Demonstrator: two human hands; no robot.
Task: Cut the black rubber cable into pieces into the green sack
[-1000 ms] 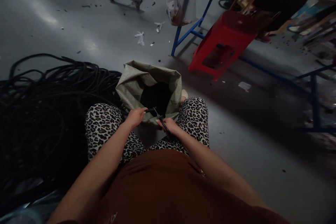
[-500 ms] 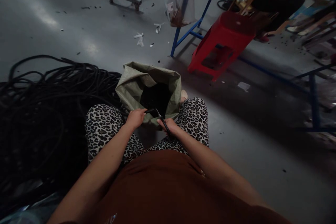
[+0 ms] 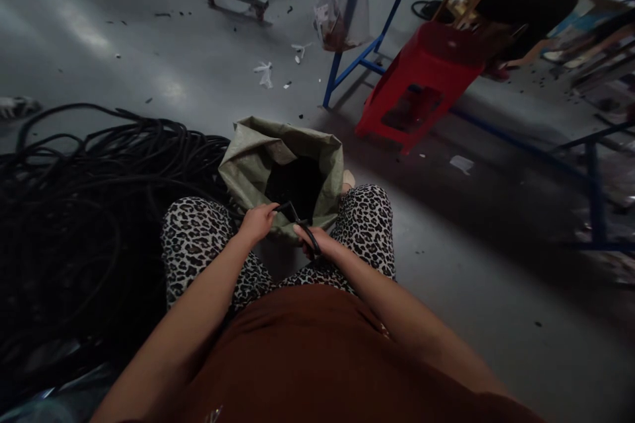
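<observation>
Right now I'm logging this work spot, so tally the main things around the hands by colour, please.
Black: 3 - heap of black cable, short black cable piece, black-handled cutting tool
Green: 1 - open grey-green woven sack
Red: 1 - tipped red plastic stool
Total: 5

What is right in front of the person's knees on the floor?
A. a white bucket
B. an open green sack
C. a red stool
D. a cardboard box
B: the open green sack sits between the knees, just past the left hand and right hand.
</observation>
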